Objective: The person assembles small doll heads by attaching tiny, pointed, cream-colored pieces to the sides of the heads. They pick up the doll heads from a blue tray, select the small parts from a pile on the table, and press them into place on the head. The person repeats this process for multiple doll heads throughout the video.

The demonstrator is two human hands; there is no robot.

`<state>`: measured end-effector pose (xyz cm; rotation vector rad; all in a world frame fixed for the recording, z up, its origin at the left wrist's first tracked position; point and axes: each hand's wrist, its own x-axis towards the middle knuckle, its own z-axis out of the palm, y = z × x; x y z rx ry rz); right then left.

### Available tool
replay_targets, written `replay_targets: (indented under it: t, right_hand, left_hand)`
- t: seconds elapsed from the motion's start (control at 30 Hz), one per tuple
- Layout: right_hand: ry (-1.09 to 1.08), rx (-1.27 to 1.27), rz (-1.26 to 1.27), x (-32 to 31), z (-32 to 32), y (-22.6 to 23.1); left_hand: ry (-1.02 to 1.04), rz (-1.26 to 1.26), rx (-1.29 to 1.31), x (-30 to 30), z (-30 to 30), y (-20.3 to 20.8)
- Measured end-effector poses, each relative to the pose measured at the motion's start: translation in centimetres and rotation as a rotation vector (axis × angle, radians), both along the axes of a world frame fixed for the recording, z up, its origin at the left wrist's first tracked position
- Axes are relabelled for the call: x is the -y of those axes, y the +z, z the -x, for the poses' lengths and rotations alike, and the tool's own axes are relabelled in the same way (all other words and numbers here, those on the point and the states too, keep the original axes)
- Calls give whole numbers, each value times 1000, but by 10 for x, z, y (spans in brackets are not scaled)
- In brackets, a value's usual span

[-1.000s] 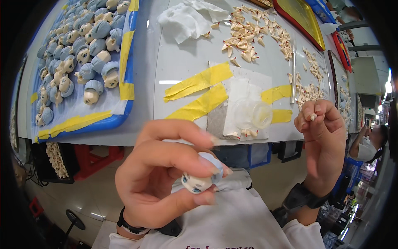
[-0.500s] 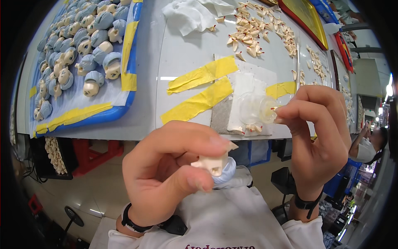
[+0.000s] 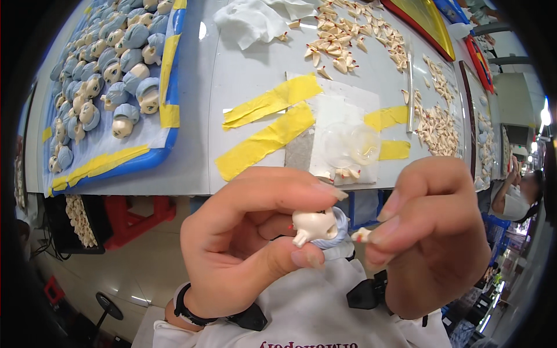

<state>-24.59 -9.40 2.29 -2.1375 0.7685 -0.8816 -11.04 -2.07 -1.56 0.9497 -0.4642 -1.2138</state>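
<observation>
My left hand [image 3: 223, 243] pinches a small doll head [image 3: 315, 225] between thumb and fingers. The head has a cream face and light-blue hair; a hole shows in its side, and a short stub points down at the thumb. Close by on the right, my right hand [image 3: 435, 232] grips a tiny cream piece with a red tip [image 3: 361, 235] by its end. A small gap separates that piece from the head. Beyond the hands, a clear shallow dish [image 3: 351, 144] rests on a white sheet, with several similar red-tipped pieces [image 3: 348, 173] at its near side.
A blue tray [image 3: 173, 136] of doll heads stands at the left. Yellow tape strips [image 3: 264, 142] hold the sheet to the table [image 3: 194, 165]. Loose cream pieces [image 3: 336, 46] are spread at the back, near a white cloth [image 3: 249, 23]. A red stool [image 3: 130, 223] stands below.
My right hand has come from the dish down and left to the doll head, carrying the red-tipped piece. My left hand has turned the head, shifting slightly right.
</observation>
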Motion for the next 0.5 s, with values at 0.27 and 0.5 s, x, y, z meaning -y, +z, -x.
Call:
replay_targets:
  t: [0.27, 0.5]
  right_hand:
    - [144, -176, 99, 1, -8, 10]
    - [-82, 93, -98, -17, -11, -12]
  left_hand:
    - [-63, 129, 209, -9, -9, -11]
    - [-43, 241, 355, -10, -11, -22]
